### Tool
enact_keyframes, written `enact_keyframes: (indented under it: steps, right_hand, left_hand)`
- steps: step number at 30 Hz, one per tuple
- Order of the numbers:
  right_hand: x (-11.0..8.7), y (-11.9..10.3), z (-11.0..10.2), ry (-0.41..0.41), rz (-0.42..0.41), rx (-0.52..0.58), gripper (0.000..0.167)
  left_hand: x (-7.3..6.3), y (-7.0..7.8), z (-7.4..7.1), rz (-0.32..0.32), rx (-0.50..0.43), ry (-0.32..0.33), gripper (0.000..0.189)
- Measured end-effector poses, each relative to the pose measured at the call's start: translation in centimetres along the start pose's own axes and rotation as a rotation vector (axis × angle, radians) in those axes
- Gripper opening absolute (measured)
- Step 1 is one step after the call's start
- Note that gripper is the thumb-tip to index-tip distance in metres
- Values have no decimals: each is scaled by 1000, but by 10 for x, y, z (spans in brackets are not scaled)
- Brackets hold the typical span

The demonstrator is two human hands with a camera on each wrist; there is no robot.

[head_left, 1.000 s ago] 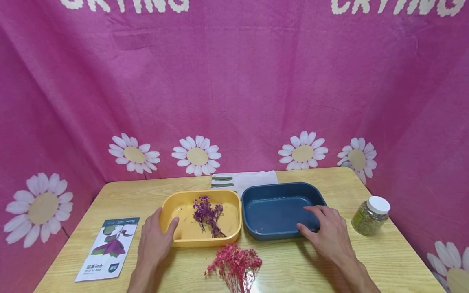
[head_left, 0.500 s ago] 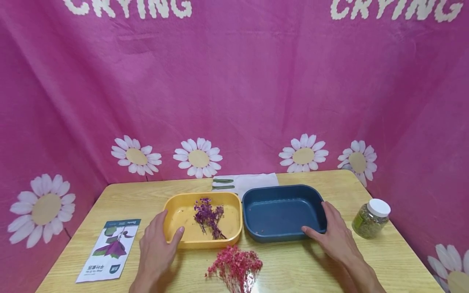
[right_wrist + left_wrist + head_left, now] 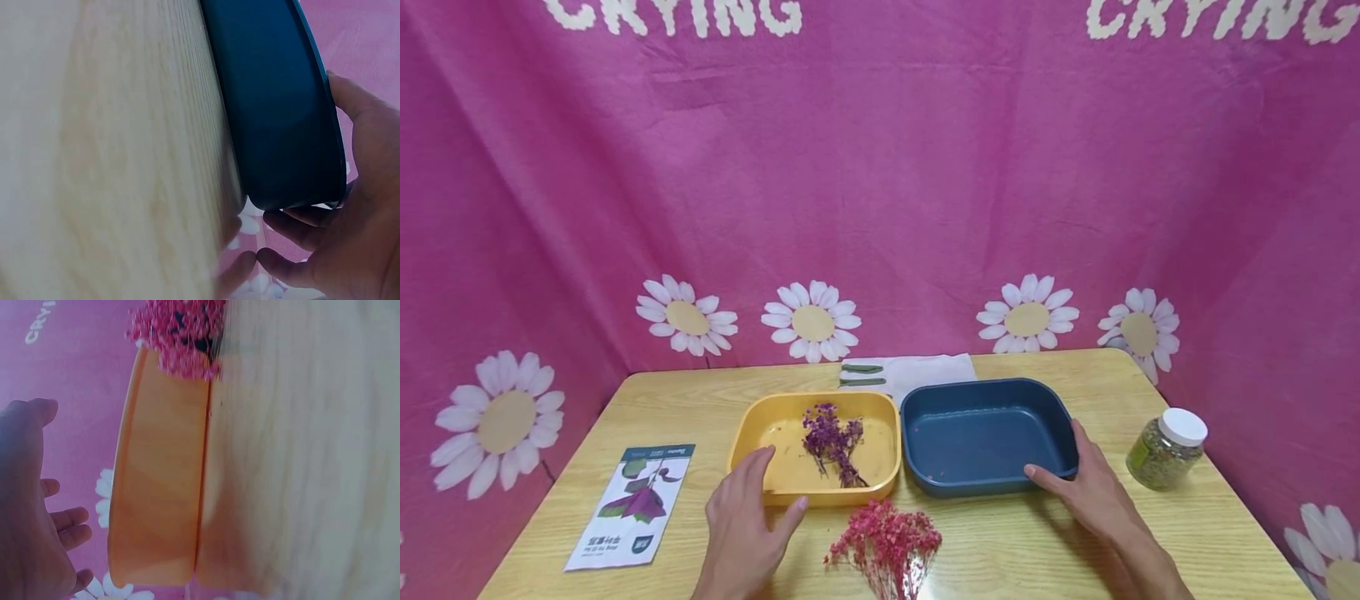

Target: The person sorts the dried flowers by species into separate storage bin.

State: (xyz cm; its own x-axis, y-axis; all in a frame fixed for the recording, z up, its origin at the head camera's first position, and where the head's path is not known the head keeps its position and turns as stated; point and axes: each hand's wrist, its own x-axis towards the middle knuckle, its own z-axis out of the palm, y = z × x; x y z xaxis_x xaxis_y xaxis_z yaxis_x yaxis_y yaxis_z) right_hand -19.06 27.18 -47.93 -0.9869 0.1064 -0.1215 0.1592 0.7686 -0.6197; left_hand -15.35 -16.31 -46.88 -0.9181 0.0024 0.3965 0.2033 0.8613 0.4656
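My left hand (image 3: 745, 527) is at the near left corner of a yellow rectangular tray (image 3: 752, 421), fingers spread and holding nothing. In the left wrist view that hand hangs apart from the tray's outer wall (image 3: 162, 469). Inside the tray lies a sprig of dried purple flowers (image 3: 833, 442). Side by side with it stands a dark blue tray (image 3: 985, 442). My right hand (image 3: 1097, 492) grips this tray's near right corner, thumb at the front rim and fingers along the right end. A bunch of dried pink flowers (image 3: 891, 542) lies in front of the trays.
Left on the wooden table (image 3: 985, 546) lies a seed packet (image 3: 634, 508) with a purple leaf picture. A white-lidded jar (image 3: 1167, 450) of dried greenish bits stands at the right. Behind the trays is a white cloth (image 3: 925, 372) with green strips. A pink curtain (image 3: 917, 208) encloses the table.
My right hand has shifted from over the blue tray to its near right corner. My left hand has left the yellow tray's left side and come round towards its front corner.
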Motion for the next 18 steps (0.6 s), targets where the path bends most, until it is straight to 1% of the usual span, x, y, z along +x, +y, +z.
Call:
enact_keyframes:
  steps: [4,7,9,12,15,18]
  right_hand:
    - [0,2,0,-16,10,10,117]
    - [0,3,0,-22,10,-3,119]
    - [0,3,0,-31,18,-16,120]
    - [0,3,-1,-49,33,-32,123]
    - [1,3,-1,-52,35,-37,123]
    - [0,2,0,-47,28,-32,122]
  left_hand:
    - [-7,8,1,46,-38,8,73]
    - [-12,16,2,41,-39,-39,71]
    - [-14,22,2,22,-51,-85,68]
    - [-17,29,4,-27,-79,-176,64]
    - [-18,35,6,-72,-85,-291,57]
    - [-20,38,7,-93,-78,-401,56]
